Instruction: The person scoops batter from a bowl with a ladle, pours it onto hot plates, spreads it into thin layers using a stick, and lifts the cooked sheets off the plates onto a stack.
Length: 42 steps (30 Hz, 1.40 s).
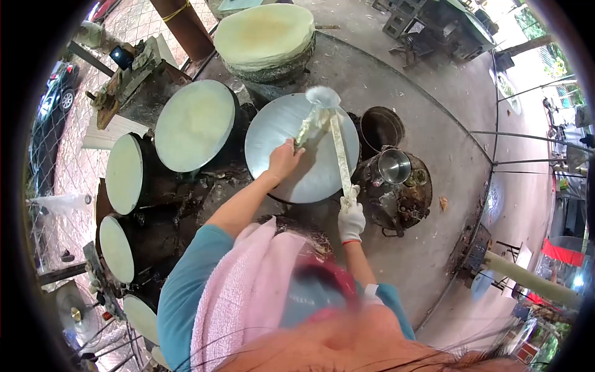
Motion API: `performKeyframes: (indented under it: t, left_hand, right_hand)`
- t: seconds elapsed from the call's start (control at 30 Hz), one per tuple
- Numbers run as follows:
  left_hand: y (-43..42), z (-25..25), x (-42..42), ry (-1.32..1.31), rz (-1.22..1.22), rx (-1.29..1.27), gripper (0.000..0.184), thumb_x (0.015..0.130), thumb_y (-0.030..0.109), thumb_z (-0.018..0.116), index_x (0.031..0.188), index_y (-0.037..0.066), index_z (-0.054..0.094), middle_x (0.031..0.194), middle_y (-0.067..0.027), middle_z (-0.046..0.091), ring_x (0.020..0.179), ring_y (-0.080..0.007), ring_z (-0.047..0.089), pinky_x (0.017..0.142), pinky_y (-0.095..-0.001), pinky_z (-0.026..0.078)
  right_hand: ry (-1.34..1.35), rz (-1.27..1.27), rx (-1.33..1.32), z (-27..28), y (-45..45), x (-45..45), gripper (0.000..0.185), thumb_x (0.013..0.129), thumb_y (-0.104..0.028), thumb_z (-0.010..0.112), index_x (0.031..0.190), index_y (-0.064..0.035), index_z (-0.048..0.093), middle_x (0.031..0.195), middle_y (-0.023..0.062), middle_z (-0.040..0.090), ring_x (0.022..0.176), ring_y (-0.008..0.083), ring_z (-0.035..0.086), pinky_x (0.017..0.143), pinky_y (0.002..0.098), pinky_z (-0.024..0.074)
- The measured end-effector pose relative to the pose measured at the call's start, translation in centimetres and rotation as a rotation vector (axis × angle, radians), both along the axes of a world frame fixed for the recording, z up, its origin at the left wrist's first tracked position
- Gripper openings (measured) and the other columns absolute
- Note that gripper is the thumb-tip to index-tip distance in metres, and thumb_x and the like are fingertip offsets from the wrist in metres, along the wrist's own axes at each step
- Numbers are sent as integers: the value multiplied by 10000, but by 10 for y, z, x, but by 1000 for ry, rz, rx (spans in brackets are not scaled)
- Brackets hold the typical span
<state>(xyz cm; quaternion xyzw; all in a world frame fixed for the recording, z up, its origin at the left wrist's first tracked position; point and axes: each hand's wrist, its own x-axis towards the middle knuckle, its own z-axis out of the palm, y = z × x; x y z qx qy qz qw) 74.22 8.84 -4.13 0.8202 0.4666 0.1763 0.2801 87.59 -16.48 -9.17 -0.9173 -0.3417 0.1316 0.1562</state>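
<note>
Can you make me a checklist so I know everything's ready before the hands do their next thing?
1. Right hand covered: ok, it wears a white glove.
2. Long pale stick held: ok, the right fingers wrap its near end.
3. Left hand covered: not ok, it's bare.
4. Left fingers firmly around the short pale piece: cannot tell.
5. Metal pot clear of the big grey disc: ok, there's a gap.
6. Grey disc cool: cannot tell from a picture.

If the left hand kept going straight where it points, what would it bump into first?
The bare left hand would probably first meet the blurry, whitish, rounded lump beyond the short, pale, crusty stick it holds; depth is unclear.
</note>
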Motion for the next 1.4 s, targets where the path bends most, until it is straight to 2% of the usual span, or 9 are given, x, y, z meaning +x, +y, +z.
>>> performKeyframes:
  t: [0.1,0.2,0.23,0.43,0.6,0.8,0.97,1.1,1.4]
  left_hand:
    - [18,36,-29,-133,102,156,362,885,299,615,1053,-7,519,743,-217,622,699,-411,617,591,-476,479]
    - [38,55,-63,-263,205,190,268,926,226,570,1030,-19,536,727,-191,595,657,-374,597,593,-426,456]
    - [38,62,-74,-344,172,224,229,940,196,540,1003,-23,544,732,-196,593,664,-375,591,579,-408,453]
    - [6,56,-148,-456,116,-231,154,937,143,531,919,-9,542,661,-92,529,602,-149,501,572,-313,424]
    - [-16,41,-192,-386,209,-517,130,922,133,543,887,8,531,650,-16,483,609,-90,433,544,-282,393]
    - [-25,31,-219,-468,297,-466,151,920,139,548,840,16,516,639,-8,481,602,-82,429,533,-279,382]
    - [-34,42,-224,-425,413,-573,170,925,133,532,818,3,507,620,-41,483,597,-104,430,536,-307,384]
    - [-53,13,-226,-404,394,-364,170,961,138,508,813,79,449,580,44,404,466,-36,383,403,-229,287]
    - [-104,29,-186,-380,689,-406,204,922,133,537,767,10,485,603,-25,478,567,-101,424,516,-291,368]
  right_hand:
    - [49,-45,32,14,18,-8,422,936,-307,520,1314,-119,524,774,117,606,648,320,611,578,473,486]
    - [695,-163,510,-37,46,-24,389,946,-273,546,1285,-81,545,679,4,552,583,190,565,524,396,470]
    - [1169,-429,425,29,67,-38,372,951,-243,560,1264,-43,559,658,-57,517,575,94,496,501,287,423]
    - [308,-125,433,48,75,-26,371,934,-244,572,1202,13,575,788,80,666,688,163,601,660,324,495]
    - [1251,-420,465,52,99,-66,146,933,-274,596,941,-130,616,569,-52,450,378,54,352,337,228,262]
    - [376,30,553,15,79,0,270,933,-188,562,1161,-70,645,699,-44,555,616,2,458,539,162,388]
    - [1225,-207,235,42,100,-28,330,952,-290,560,1251,-157,605,631,-88,475,424,28,369,358,204,268]
    - [967,95,367,27,93,1,378,942,-220,586,1262,-20,572,870,-51,609,678,26,515,590,195,420]
    - [1241,192,101,31,114,70,340,917,-228,605,1212,-59,623,721,-79,532,583,17,430,488,182,343]
